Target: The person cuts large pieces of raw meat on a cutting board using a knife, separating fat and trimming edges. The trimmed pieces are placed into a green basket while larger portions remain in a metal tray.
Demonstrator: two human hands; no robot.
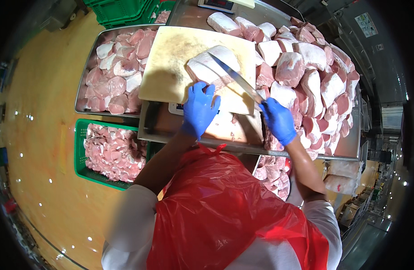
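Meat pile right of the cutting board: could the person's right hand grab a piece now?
Probably, but not freely: the right hand appears close to the meat pile with no barrier visible, though its grip is taken up by the knife.

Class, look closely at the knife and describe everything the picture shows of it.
The knife has a long, slender, smooth blade that looks like metal, darker toward its pointed tip and paler toward the handle. The right hand, in a blue glove, is closed around the handle, hiding most of it. The blade slants up and to the left, passing over the cutting board, with its tip above the block of meat. Whether the blade touches the meat is unclear.
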